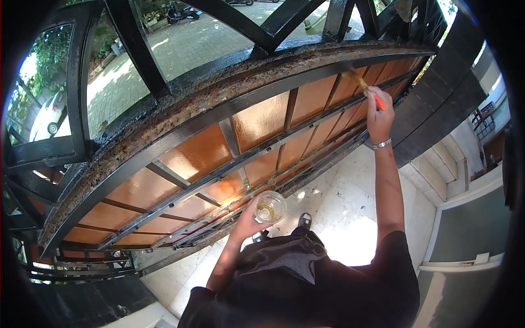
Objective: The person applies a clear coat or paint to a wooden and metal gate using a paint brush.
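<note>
My left hand (248,221) is closed around a clear plastic cup (269,207) with a little yellowish liquid at its bottom. My right hand (380,110), raised at the upper right, grips the orange handle of a paintbrush (362,84). The brush's bristles point up and left, at the dark metal top rail (328,73) of the gate; whether they touch it I cannot tell. Below this rail run glossy orange-brown panels (262,117) between dark metal bars. Above it lies a curved, rough, rust-brown strip (197,100).
Black metal beams (139,49) rise from the gate's top. Beyond lie a paved yard (197,49), a white car (47,117) and a motorbike (180,12). White floor tiles (332,197) lie underfoot, with steps (434,164) at the right.
</note>
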Available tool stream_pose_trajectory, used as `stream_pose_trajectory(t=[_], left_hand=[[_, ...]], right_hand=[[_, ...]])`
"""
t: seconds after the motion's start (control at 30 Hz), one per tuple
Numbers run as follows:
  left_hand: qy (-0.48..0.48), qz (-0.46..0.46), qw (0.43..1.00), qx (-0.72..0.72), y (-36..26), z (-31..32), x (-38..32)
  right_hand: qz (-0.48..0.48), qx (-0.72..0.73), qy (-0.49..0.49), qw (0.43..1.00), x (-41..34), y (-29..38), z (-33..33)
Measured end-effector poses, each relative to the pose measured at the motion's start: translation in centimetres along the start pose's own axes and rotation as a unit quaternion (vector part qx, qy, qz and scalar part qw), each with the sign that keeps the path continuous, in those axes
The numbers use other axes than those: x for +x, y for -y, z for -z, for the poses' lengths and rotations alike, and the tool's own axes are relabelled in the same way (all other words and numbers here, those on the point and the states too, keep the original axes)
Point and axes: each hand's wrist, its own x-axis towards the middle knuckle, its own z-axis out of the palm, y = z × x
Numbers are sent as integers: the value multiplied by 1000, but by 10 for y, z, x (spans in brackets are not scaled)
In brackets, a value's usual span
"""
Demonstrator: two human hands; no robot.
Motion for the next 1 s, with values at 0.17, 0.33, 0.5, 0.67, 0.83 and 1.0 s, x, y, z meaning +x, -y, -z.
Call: stream_pose_trajectory(t=[0.17, 0.33, 0.5, 0.67, 0.83, 1.0], left_hand=[[-4, 9, 1000, -1, 8, 16, -26], [-26, -6, 999, 18, 23, 29, -51], [-40, 10, 999, 7, 21, 43, -64], [-38, -7, 999, 33, 24, 49, -64], [-47, 8, 999, -15, 21, 44, -58], [-47, 1, 999, 15, 26, 47, -56]], right_hand=[[-4, 50, -101, 994, -15, 2, -5], [49, -87, 161, 982, -79, -8, -35], [30, -102, 135, 985, -59, 5, -34], [86, -94, -60, 990, -14, 12, -16], [126, -86, -30, 988, -27, 8, -19], [36, -86, 171, 981, -60, 5, -37]])
